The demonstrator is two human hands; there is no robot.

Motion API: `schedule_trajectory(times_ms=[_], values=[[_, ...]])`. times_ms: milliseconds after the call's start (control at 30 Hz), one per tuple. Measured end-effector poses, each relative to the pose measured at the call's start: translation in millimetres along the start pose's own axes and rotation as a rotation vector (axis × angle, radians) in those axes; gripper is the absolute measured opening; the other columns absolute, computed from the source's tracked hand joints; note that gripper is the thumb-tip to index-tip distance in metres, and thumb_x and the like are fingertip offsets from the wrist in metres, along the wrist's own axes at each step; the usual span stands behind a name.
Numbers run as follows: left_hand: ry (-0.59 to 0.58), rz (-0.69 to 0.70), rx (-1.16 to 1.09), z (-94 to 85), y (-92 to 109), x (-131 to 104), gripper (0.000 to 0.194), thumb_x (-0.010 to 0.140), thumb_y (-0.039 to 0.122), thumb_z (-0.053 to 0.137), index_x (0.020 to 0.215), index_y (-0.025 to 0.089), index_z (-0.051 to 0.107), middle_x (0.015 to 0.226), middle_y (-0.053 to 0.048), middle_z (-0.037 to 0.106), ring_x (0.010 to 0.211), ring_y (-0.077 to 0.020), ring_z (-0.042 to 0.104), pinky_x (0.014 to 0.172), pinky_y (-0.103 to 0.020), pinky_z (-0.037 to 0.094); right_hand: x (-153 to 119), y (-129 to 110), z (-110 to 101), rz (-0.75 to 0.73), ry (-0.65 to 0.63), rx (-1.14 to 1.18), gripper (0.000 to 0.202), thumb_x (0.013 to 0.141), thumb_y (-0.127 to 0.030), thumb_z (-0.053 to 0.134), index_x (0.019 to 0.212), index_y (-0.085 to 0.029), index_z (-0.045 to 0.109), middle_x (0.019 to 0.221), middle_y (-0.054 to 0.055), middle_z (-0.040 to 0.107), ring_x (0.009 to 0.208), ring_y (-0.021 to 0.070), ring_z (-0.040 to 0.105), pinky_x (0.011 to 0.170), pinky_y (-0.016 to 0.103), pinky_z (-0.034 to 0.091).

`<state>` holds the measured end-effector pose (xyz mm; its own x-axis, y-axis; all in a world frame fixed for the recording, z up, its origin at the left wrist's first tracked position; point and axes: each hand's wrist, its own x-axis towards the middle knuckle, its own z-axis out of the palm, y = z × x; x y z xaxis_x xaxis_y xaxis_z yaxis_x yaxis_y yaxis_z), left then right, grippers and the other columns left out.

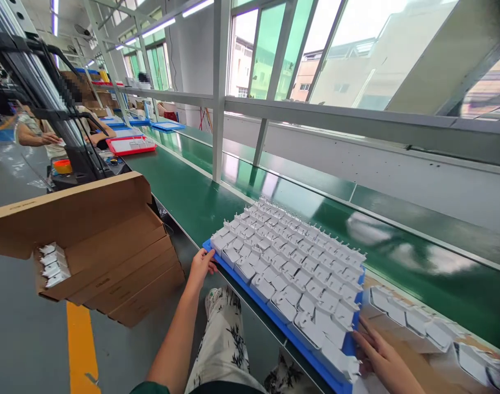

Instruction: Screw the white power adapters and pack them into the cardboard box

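Observation:
A blue tray point(246, 289) packed with rows of white plastic housings point(280, 262) lies at the front edge of the green table, partly overhanging it. My left hand point(201, 266) grips the tray's near left corner, thumb near the rim and fingers curled beneath. On the opposite side, my right hand point(383, 353) holds the tray's right edge, with its fingertips partly hidden against the rim. More white housings point(414, 323) sit in a brown cardboard surface to the right, next to my right hand.
An open cardboard box point(122, 246) with white parts point(55, 265) inside stands at the left. A metal post point(219, 93) rises from the green table point(184, 186). Farther along are a red tray point(131, 145) and a seated person point(36, 131).

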<state>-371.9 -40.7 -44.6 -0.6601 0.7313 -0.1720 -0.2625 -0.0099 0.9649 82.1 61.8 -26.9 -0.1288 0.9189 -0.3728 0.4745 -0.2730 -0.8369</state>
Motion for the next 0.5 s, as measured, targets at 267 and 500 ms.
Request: schedule_trajectory(times_ms=[267,500], values=[[-0.027,-0.005,-0.023,-2.5,-3,7,0.052,0.061,0.063,0.072,0.075,0.020,0.048,0.058,0.003,0.061,0.040,-0.0123,0.058,0.039,-0.019,0.032,-6,-13,2,0.074,-0.061,0.069,0.108,0.062,-0.055,0.071,0.152,-0.016,0.024,0.069,0.000,0.068,0.049,0.0196,0.059,0.046,0.033,0.052],[-0.132,-0.010,0.039,-14.8,20,-44,0.053,0.068,0.060,0.076,0.056,0.019,0.044,0.037,0.004,0.046,0.043,-0.0142,0.059,0.046,-0.021,0.040,-21,-18,10,-0.011,-0.019,0.119,0.102,0.064,-0.053,0.073,0.149,-0.013,0.033,0.066,-0.001,0.064,0.047,0.0168,0.057,0.042,0.029,0.049]])
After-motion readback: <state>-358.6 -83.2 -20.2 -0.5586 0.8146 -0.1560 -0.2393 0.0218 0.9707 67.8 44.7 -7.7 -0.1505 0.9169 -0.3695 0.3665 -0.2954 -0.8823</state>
